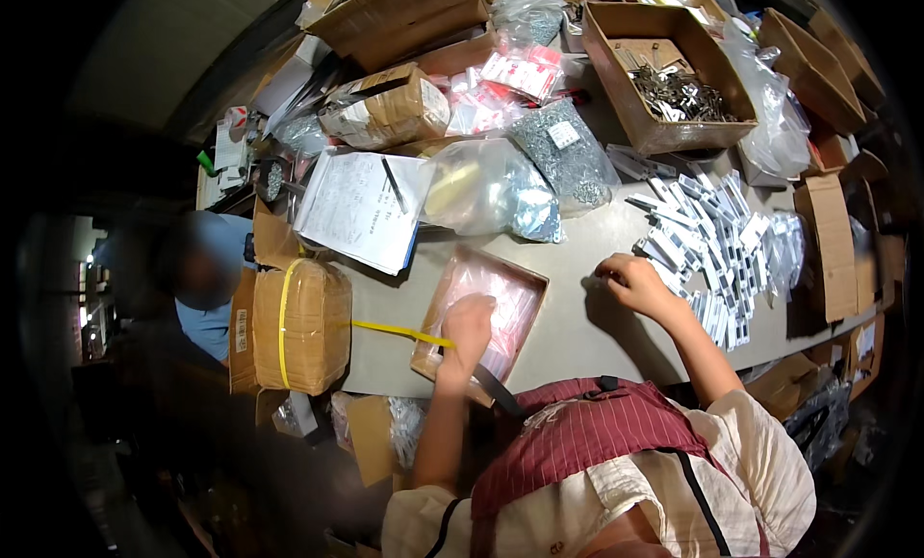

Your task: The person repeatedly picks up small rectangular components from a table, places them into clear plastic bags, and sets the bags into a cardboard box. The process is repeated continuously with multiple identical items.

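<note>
My left hand [469, 325] is curled over a shallow cardboard box [531, 313] that holds clear plastic bags [512, 313] with pink edges. Whatever its fingers grip, if anything, is hidden. A yellow strap [395, 332] runs from a taped brown carton [322, 322] to my left wrist; I cannot tell whether it touches the wrist. Above the grey table, my right hand [635, 284] has its fingers bent together, and what is between them does not show. Just beyond it lies a heap of white and grey metal parts [707, 240], which look like small hinge or slide pieces.
Papers with a pen [361, 207] lie at the left of the table [577, 351]. Behind are plastic bags of small metal pieces [563, 154] and a cardboard tray [626, 96] of metal fittings. Open cartons [828, 240] line the right edge. A person in blue [207, 289] is at the left.
</note>
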Demonstrator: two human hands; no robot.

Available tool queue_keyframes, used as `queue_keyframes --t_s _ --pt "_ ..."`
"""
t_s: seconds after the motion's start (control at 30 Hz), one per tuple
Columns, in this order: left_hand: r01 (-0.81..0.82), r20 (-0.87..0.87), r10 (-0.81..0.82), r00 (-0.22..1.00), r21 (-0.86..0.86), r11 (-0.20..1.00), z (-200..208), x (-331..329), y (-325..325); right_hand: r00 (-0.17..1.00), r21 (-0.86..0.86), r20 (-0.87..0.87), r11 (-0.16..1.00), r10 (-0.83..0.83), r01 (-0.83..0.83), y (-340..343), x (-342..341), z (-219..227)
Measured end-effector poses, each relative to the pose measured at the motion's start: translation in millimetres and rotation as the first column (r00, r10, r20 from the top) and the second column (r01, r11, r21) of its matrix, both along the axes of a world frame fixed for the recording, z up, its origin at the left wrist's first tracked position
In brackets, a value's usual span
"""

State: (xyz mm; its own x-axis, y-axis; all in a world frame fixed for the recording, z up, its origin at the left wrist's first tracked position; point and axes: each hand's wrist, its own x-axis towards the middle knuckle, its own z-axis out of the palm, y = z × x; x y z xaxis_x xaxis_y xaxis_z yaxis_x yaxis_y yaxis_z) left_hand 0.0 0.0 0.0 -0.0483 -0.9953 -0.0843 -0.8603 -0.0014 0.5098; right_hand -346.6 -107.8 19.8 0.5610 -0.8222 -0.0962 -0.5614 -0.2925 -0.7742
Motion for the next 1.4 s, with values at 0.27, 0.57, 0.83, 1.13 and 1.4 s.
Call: queue_keyframes --t_s 0.27,0.57,0.83,1.13,1.4 --pt "-0.403 -0.803 0.387 0.453 0.202 0.893 57.4 -59.1 11.3 0.923 0.086 0.381 0.993 0.047 -0.086 -8.0 23.4 35.6" --pt "-0.272 -0.895 0.262 0.361 0.168 0.947 57.6 -49.5 22.5 0.835 0.404 0.541 0.901 -0.097 -0.157 12.4 116.9 61.6" --pt "0.064 -0.955 0.203 0.218 0.221 0.973 65.5 -14.3 -5.2 0.864 0.308 0.435 0.944 -0.254 0.122 37.4 123.5 61.8" --pt "0.134 -0.802 -0.106 0.588 -0.033 0.990 71.5 -14.9 -43.4 0.862 0.500 0.348 0.851 -0.368 0.162 43.6 116.0 58.7" --pt "-0.097 -0.673 0.039 0.739 -0.049 0.994 82.5 -20.0 -28.4 0.936 0.616 0.301 0.786 -0.184 -0.043 38.6 112.9 66.1"
